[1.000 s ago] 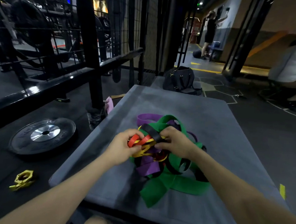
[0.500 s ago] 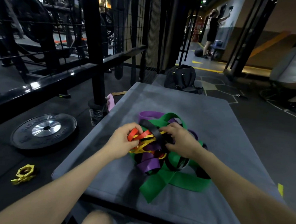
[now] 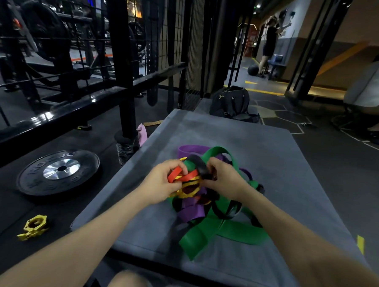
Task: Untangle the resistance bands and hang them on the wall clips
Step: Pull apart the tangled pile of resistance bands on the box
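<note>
Weight plate (image 3: 58, 171), yellow collar (image 3: 35, 227), black bag (image 3: 231, 102)

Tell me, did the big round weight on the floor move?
No. The weight plate still lies left of the grey mat, just beyond the yellow collar.

Both forearms outstretched; left hand (image 3: 160, 183) and right hand (image 3: 224, 180) curled, fingertips pinching.

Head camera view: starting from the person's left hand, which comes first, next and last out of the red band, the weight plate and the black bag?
1. The red band: held in the left hand's own grip, atop the tangle on the grey mat.
2. The weight plate: flat on the floor, off to the left of the mat.
3. The black bag: beyond the mat's far edge, clearly farthest.
</note>
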A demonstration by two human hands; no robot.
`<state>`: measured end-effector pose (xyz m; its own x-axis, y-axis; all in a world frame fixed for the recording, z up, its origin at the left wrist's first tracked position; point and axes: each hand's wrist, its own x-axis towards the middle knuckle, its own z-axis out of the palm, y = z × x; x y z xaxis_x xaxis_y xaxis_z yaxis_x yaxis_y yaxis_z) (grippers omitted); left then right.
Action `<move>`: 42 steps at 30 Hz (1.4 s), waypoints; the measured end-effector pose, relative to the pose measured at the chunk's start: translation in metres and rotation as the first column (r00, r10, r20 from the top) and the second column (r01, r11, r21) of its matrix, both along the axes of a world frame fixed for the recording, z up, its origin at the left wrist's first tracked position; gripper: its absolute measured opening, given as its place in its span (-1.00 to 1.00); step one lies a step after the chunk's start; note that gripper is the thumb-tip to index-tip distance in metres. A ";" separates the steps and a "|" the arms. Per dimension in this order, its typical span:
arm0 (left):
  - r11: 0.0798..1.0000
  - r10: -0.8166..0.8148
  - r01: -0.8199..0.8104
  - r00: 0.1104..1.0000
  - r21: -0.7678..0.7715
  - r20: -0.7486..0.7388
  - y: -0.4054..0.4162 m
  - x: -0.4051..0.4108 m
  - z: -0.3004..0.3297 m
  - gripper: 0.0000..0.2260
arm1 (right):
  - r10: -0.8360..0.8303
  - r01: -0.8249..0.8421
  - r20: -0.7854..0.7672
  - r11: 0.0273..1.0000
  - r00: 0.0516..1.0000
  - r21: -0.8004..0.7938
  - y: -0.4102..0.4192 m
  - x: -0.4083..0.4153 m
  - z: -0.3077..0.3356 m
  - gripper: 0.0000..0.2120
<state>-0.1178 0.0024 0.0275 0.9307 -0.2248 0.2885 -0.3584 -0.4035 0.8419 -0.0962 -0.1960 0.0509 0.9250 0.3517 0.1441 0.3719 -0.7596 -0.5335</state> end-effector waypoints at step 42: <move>0.734 0.106 -0.346 0.909 -0.584 -0.404 -0.099 0.126 0.116 -0.84 | -0.136 0.183 -0.183 0.946 0.974 0.267 -0.056 0.075 0.011 -0.61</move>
<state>0.0082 -0.0965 0.1439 0.9910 0.1272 -0.0417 0.0115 0.2299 0.9731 -0.0211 -0.2517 0.0620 0.9845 0.1643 0.0607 0.1501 -0.6126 -0.7760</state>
